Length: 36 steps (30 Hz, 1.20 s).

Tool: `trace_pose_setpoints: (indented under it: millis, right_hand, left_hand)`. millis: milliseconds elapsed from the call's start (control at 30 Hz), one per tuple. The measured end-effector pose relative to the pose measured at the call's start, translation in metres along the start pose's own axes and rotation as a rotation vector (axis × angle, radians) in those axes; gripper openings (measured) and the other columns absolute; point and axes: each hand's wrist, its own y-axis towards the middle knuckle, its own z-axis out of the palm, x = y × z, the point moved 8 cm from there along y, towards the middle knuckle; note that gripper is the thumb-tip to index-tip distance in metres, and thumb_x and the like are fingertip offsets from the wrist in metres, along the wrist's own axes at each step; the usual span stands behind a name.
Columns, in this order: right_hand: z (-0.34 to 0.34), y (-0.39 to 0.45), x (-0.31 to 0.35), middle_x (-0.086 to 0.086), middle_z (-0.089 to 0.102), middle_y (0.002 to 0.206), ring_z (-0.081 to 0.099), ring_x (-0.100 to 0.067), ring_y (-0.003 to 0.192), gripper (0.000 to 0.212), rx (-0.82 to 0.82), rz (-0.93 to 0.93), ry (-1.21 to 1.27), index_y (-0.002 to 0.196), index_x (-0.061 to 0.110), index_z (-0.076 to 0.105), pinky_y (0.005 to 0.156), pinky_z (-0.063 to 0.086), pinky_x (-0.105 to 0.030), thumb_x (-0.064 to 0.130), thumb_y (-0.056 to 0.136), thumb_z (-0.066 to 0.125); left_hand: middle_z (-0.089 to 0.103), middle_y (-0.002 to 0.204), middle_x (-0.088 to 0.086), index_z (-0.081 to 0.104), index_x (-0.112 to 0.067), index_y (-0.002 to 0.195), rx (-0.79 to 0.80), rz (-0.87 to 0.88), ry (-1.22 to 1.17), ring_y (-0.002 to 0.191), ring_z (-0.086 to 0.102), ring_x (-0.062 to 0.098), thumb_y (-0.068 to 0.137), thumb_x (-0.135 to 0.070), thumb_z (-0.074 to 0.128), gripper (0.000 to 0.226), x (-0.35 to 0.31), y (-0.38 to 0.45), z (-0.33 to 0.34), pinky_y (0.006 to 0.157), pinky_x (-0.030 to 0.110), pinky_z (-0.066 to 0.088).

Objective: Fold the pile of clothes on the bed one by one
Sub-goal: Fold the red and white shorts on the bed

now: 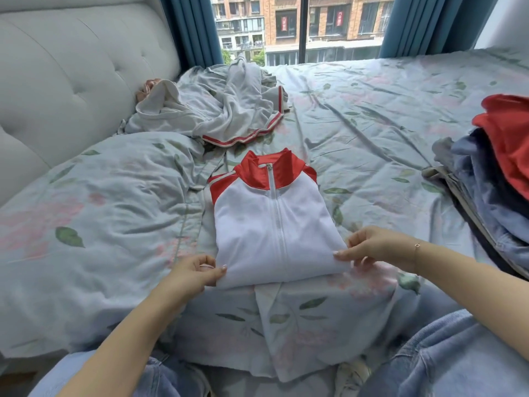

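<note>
Now: white-and-red zip jacket [272, 222] lies folded at frame centre on the bed [372, 116], collar toward 12 o'clock, folded hem toward 6; long axis runs 12–6, along the zipper. Left hand [191, 273] grip pinched shut on the 7 o'clock corner; right hand [372, 247] grip pinched on the 5 o'clock corner. Judgement: final squaring of the fold. Do it well by keeping both corners level, tensioning evenly, pressing out creases. Unfolded grey garment [223, 110] waits at 11 o'clock; stacked clothes [492, 173] at 3 o'clock.
</note>
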Motion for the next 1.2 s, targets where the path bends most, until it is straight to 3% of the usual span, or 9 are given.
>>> trace_pose_setpoints:
  millis: [167,300,400,500,600,733,967,1100,1200]
  right_hand:
    - [-0.011,0.02,0.013,-0.004,0.065,0.082,0.056,-0.014,0.065,0.055,0.08,0.082,0.124,0.096,0.008,0.071,0.06,0.044,-0.025,0.048,0.061,0.085]
    - [-0.052,0.068,0.049,-0.007,0.057,0.086,0.053,-0.016,0.065,0.036,-0.298,-0.008,0.295,0.105,0.003,0.065,0.056,0.046,-0.026,0.031,0.084,0.071]
    - [-0.057,0.102,0.071,-0.008,0.054,0.078,0.052,-0.02,0.068,0.029,-0.484,-0.065,0.251,0.087,0.001,0.066,0.059,0.046,-0.028,0.03,0.086,0.069]
    - [-0.06,0.128,0.079,-0.001,0.039,0.054,0.038,-0.016,0.052,0.047,-0.608,-0.047,0.126,0.051,0.013,0.045,0.049,0.028,-0.027,0.034,0.086,0.068]
    - [-0.067,0.141,0.078,-0.007,0.051,0.059,0.048,-0.021,0.062,0.042,-0.722,-0.056,0.04,0.06,0.008,0.06,0.056,0.035,-0.033,0.041,0.085,0.066]
    - [-0.073,0.154,0.076,-0.006,0.069,0.083,0.065,-0.019,0.081,0.019,-0.699,-0.166,0.365,0.089,0.011,0.073,0.079,0.052,-0.034,0.028,0.081,0.075]
    - [-0.056,0.167,0.073,0.002,0.067,0.066,0.066,-0.008,0.058,0.023,-0.169,-0.141,0.926,0.08,0.013,0.068,0.057,0.055,-0.019,0.015,0.096,0.052]
    - [-0.05,0.174,0.06,-0.001,0.068,0.071,0.066,-0.008,0.056,0.016,-0.228,-0.096,0.86,0.094,0.008,0.061,0.054,0.054,-0.018,0.003,0.098,0.046]
    - [-0.072,0.173,0.052,-0.01,0.063,0.101,0.066,-0.019,0.083,0.037,-0.504,-0.061,0.678,0.123,0.003,0.053,0.069,0.057,-0.029,0.005,0.088,0.065]
  left_hand:
    - [0.067,0.097,0.003,0.046,-0.017,0.123,-0.116,-0.025,-0.27,0.083,0.064,0.017,0.057,-0.017,0.068,0.07,-0.018,0.031,-0.033,0.068,0.028,0.043]
    - [0.063,0.107,0.007,0.049,-0.006,0.129,-0.289,0.07,-0.301,0.091,0.065,0.02,0.074,-0.027,0.078,0.066,-0.043,0.084,-0.052,0.075,0.031,0.051]
    - [0.066,0.111,0.011,0.057,-0.006,0.119,-0.41,0.11,-0.245,0.099,0.067,0.026,0.059,-0.048,0.079,0.076,-0.054,0.123,-0.052,0.092,0.044,0.053]
    - [0.071,0.1,0.008,0.068,-0.007,0.103,-0.527,0.155,-0.048,0.093,0.066,0.024,0.072,-0.045,0.078,0.05,-0.069,0.143,-0.048,0.087,0.038,0.053]
    - [0.07,0.087,0.004,0.071,-0.01,0.091,-0.623,0.187,0.16,0.085,0.062,0.021,0.082,-0.04,0.072,0.032,-0.077,0.155,-0.047,0.079,0.032,0.048]
    - [0.063,0.077,0.004,0.064,-0.017,0.076,-0.524,0.273,-0.223,0.077,0.056,0.019,0.077,-0.022,0.078,0.015,-0.09,0.168,-0.048,0.075,0.033,0.045]
    - [0.07,0.073,0.0,0.066,-0.013,0.09,0.022,0.085,-0.683,0.064,0.066,0.011,0.095,-0.01,0.055,0.013,-0.105,0.182,-0.019,0.063,0.024,0.054]
    - [0.065,0.076,0.006,0.055,-0.004,0.112,-0.075,-0.049,-0.597,0.052,0.065,0.011,0.092,0.013,0.045,0.028,-0.063,0.188,-0.011,0.05,0.021,0.054]
    - [0.061,0.107,0.012,0.037,-0.008,0.138,-0.289,0.043,-0.533,0.075,0.063,0.015,0.091,0.009,0.052,0.052,-0.07,0.19,-0.027,0.068,0.029,0.053]
